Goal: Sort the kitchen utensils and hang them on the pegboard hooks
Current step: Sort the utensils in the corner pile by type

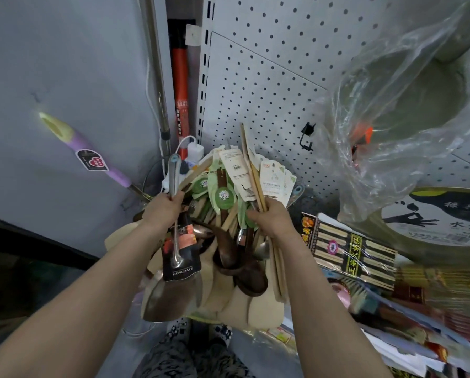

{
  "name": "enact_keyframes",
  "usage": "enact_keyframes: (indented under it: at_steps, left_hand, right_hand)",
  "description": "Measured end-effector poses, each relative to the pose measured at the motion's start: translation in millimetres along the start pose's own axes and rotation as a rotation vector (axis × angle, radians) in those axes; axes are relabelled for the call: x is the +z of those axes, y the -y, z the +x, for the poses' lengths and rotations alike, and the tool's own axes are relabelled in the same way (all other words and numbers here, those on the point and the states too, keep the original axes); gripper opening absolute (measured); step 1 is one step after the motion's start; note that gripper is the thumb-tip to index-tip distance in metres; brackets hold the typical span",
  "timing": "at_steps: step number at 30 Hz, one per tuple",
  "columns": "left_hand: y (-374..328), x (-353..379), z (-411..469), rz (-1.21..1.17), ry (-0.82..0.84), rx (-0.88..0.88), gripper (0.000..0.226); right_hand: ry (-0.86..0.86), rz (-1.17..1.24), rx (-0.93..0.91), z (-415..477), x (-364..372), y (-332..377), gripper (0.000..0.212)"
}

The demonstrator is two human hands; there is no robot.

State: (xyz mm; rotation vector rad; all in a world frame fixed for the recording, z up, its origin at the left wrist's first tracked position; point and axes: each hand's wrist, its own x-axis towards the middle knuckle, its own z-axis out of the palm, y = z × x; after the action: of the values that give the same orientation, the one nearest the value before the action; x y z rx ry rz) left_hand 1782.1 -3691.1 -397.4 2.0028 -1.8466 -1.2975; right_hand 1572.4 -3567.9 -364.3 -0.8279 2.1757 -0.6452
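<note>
Left hand (pixel 161 210) fingers curl round a steel spatula (pixel 168 298); right hand (pixel 272 221) fingers clasp wooden spatulas (pixel 279 271). Best keep the kinds apart and thread one handle hole at a time onto the hook (pixel 307 137).

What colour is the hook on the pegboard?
Black; the hook shows clearly in the head view against the white pegboard.

My left hand (pixel 163 208) and right hand (pixel 269 217) are bare, forearms (pixel 97 285) unsleeved; below, grey-and-black mottled trousers (pixel 174 360) and white slippers (pixel 177 326) with black marks.
</note>
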Motion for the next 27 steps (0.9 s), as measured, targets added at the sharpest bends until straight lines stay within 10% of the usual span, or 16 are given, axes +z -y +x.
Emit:
enact_keyframes:
  at_steps: [16,27]
  left_hand:
    - [-6,6,-5,-0.209,-0.091,-0.036,0.053]
    - [-15,25,8,0.008,0.287,0.013,0.062]
  right_hand:
    - [0.001,-0.125,0.139,8,34,19,0.033]
    - [-0.107,-0.132,0.122,-3,0,13,0.031]
